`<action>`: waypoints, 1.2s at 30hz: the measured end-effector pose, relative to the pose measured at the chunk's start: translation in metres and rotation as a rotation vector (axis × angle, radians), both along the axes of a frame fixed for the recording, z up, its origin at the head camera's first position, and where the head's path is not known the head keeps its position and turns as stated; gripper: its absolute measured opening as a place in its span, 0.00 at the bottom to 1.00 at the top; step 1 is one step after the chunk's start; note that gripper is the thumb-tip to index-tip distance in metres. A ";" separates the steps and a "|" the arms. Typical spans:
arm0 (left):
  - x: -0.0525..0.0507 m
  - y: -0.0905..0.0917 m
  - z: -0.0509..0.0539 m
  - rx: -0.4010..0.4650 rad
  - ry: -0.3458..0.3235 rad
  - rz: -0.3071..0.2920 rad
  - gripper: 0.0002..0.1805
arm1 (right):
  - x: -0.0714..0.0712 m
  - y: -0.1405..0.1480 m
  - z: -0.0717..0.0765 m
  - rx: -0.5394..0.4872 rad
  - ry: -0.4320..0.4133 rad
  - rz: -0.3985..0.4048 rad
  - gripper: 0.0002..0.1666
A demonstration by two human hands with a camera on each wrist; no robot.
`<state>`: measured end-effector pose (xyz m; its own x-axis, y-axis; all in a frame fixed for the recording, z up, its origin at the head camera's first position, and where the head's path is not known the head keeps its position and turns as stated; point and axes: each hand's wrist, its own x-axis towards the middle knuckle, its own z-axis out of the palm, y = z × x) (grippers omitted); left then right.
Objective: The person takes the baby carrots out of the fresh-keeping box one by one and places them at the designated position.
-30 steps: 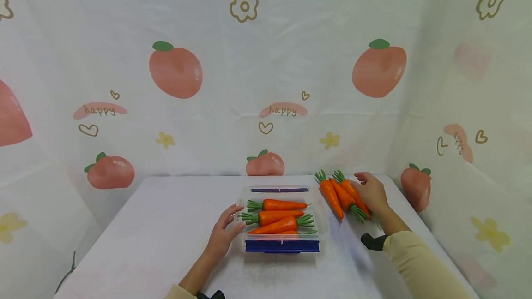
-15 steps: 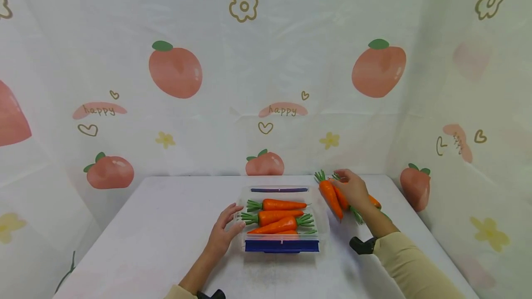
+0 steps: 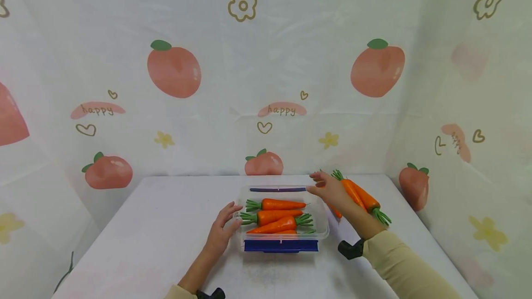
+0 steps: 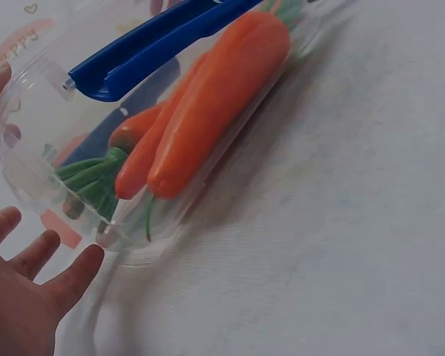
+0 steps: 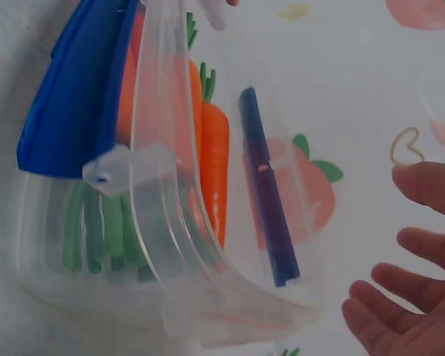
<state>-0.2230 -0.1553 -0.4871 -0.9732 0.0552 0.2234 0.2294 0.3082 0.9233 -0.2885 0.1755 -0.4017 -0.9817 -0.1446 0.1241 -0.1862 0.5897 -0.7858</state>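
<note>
A clear plastic box (image 3: 321, 230) with blue latches (image 3: 281, 246) stands mid-table. Inside lie several orange carrots (image 3: 284, 204) with green tops. My left hand (image 3: 220, 234) is at the box's left side, its fingers (image 4: 37, 256) spread; I cannot tell whether they touch the wall. My right hand (image 3: 332, 194) hangs over the box's far right corner and the loose carrots beside it. In the right wrist view its fingers (image 5: 393, 308) are spread with nothing between them. One loose carrot (image 3: 337, 214) shows only its lower end behind that hand.
More loose carrots (image 3: 365, 195) lie right of the box, partly behind the right forearm. A white cloth (image 3: 166, 225) covers the table, and a fruit-printed curtain (image 3: 216, 82) rises behind and at the sides.
My right hand has moved left from above the rightmost loose carrots to the box's far right corner. Those right-hand carrots are uncovered now. My left hand and the box have hardly moved.
</note>
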 end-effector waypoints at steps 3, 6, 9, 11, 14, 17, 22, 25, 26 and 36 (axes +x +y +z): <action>-0.004 -0.003 0.003 -0.013 -0.002 -0.009 0.22 | 0.001 -0.009 0.001 0.037 -0.022 0.035 0.27; -0.014 -0.007 -0.007 -0.016 -0.004 -0.012 0.23 | 0.002 -0.017 0.001 0.068 -0.070 0.067 0.27; -0.015 -0.006 -0.004 -0.018 -0.003 -0.010 0.23 | 0.003 -0.024 -0.002 0.095 -0.098 0.096 0.26; -0.014 -0.004 -0.001 -0.017 -0.003 -0.007 0.23 | 0.003 -0.028 -0.004 0.121 -0.110 0.122 0.25; -0.009 0.000 0.009 -0.013 -0.009 -0.008 0.23 | 0.002 -0.033 -0.006 0.156 -0.129 0.165 0.24; 0.000 0.004 0.023 -0.010 -0.020 -0.020 0.23 | 0.001 -0.037 -0.008 0.179 -0.144 0.214 0.25; 0.002 0.006 0.027 -0.015 -0.025 -0.015 0.24 | -0.001 -0.044 -0.010 0.231 -0.170 0.267 0.26; -0.007 0.005 0.013 -0.020 -0.025 0.002 0.24 | -0.002 -0.048 -0.012 0.271 -0.201 0.285 0.25; -0.010 0.005 0.007 -0.026 -0.024 0.006 0.25 | -0.002 -0.049 -0.013 0.281 -0.211 0.291 0.25; -0.020 0.002 -0.010 0.007 -0.030 -0.005 0.26 | -0.005 -0.056 -0.018 0.373 -0.252 0.371 0.14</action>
<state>-0.2431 -0.1535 -0.4972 -0.9791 0.0587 0.1949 0.2035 0.3002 0.9319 -0.2932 0.1199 -0.4202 -0.8494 -0.4737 -0.2324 -0.2673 0.7661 -0.5845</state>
